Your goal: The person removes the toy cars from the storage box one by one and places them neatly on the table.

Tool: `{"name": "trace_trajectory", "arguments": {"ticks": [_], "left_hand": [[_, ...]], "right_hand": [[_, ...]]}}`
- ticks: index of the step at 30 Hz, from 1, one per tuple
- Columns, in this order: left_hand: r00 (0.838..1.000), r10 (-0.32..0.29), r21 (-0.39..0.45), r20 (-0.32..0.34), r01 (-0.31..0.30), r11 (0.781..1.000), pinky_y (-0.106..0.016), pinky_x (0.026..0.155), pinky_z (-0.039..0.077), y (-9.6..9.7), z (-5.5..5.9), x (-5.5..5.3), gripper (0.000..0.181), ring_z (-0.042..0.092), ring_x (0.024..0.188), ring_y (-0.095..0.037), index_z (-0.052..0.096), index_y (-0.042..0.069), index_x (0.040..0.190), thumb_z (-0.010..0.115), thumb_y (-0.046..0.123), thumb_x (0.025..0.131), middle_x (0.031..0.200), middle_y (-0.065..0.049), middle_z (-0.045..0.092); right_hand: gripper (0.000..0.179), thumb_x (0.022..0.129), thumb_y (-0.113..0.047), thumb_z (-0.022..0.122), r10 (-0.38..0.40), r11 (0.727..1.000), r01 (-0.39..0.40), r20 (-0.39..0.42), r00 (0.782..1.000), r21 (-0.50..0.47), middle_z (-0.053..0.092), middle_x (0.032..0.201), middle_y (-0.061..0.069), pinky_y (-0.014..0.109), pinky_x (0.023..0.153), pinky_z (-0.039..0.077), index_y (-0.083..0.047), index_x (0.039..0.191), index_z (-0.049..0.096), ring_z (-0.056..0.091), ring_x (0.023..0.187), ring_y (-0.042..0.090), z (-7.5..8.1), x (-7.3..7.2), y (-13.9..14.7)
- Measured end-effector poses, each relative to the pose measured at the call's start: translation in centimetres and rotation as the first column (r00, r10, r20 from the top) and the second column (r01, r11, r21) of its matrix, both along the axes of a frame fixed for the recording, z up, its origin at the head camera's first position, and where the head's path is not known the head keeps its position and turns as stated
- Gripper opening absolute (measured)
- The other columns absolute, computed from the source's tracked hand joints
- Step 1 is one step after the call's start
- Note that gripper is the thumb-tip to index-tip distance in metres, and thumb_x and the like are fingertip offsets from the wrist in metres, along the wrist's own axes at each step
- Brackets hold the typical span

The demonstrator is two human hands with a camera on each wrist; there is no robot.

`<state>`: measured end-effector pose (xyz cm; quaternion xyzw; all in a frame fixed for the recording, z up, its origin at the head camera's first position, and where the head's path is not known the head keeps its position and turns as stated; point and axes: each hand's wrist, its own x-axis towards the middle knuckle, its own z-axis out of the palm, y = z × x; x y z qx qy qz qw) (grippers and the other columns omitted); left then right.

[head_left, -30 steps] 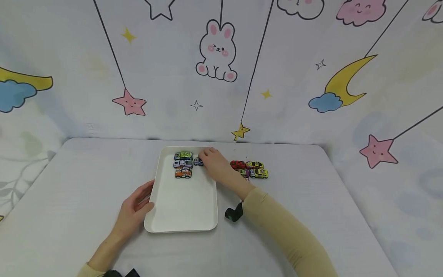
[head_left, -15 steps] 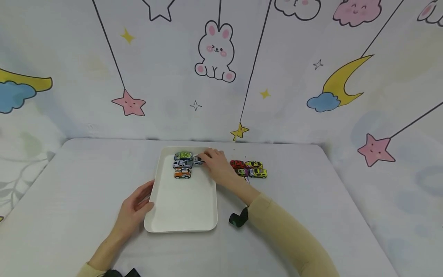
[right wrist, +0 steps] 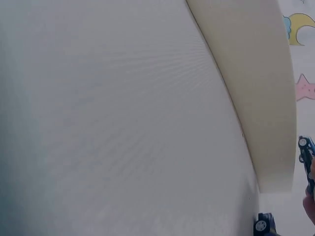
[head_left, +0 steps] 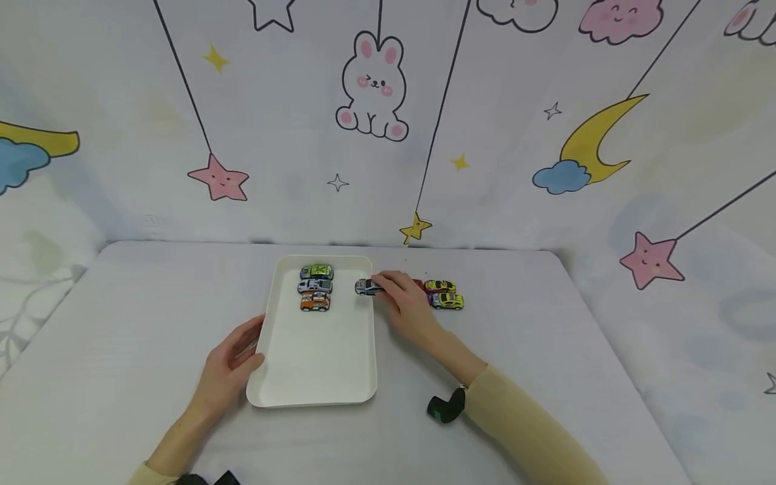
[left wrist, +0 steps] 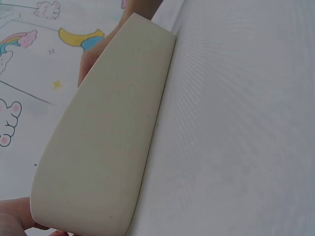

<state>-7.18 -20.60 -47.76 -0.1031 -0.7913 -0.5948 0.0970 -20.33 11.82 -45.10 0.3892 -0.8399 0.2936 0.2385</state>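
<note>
My right hand (head_left: 412, 310) pinches a silver toy car (head_left: 367, 287) at the right rim of the white tray (head_left: 321, 364). In the right wrist view this toy car (right wrist: 305, 152) shows between the fingertips, raised above the tray's side wall. My left hand (head_left: 227, 367) holds the tray's left edge, thumb at the rim. In the tray's far left part, three toy cars stand in a column: a green one (head_left: 316, 271), a silver-blue one (head_left: 314, 286) and an orange one (head_left: 315, 302).
Right of the tray, several toy cars stand grouped on the table (head_left: 521, 337), among them two yellow ones (head_left: 446, 301). My right hand partly hides this group. A cloth wall (head_left: 485, 101) with cartoon prints rises behind the table.
My right hand has lifted the silver toy car from beside the others and carried it right to the tray's rim. My left hand keeps its place on the tray.
</note>
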Motion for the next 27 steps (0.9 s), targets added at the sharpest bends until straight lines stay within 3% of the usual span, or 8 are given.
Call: {"name": "trace_trajectory", "arguments": {"ticks": [5,14,21,27], "left_hand": [[1.000,0.002,-0.006,0.000,-0.002,1.000,-0.006,0.098,0.042,-0.1,0.1,0.0,0.056,0.048,0.129,0.008,0.043,-0.005,0.146,0.056,-0.011,0.092,0.146,-0.033,0.045],[1.000,0.002,-0.017,-0.004,-0.002,1.000,-0.006,0.098,0.042,-0.1,0.1,-0.1,0.056,0.047,0.129,0.008,0.043,-0.004,0.147,0.057,-0.010,0.093,0.147,-0.032,0.045],[1.000,-0.001,-0.016,-0.009,0.001,1.000,-0.007,0.098,0.042,-0.1,0.0,-0.1,0.056,0.047,0.130,0.007,0.043,-0.004,0.147,0.057,-0.010,0.092,0.146,-0.032,0.045],[1.000,0.001,-0.015,-0.005,-0.001,1.000,-0.007,0.098,0.042,0.0,0.2,0.0,0.057,0.047,0.129,0.009,0.043,-0.004,0.147,0.057,-0.010,0.092,0.146,-0.032,0.045]], "right_hand": [[0.029,0.089,-0.001,0.071,0.016,0.999,-0.017,-0.021,1.000,-0.046,0.066,0.117,0.012,0.038,0.089,0.056,-0.002,0.118,0.069,0.063,0.107,0.026,-0.5,0.8,1.5],[0.032,0.088,0.001,0.072,0.005,0.996,-0.002,0.033,0.999,-0.095,0.066,0.121,0.012,0.038,0.093,0.055,0.000,0.120,0.068,0.063,0.113,0.027,-1.2,1.5,4.2],[0.034,0.086,0.003,0.073,-0.039,0.995,0.042,0.037,0.999,-0.089,0.067,0.121,0.012,0.037,0.094,0.054,0.000,0.120,0.068,0.064,0.112,0.028,-1.8,2.0,6.4],[0.039,0.083,0.006,0.075,-0.059,0.991,0.062,0.031,0.998,-0.117,0.068,0.120,0.014,0.025,0.102,0.049,-0.001,0.122,0.068,0.064,0.113,0.029,-2.4,2.4,8.8]]}}
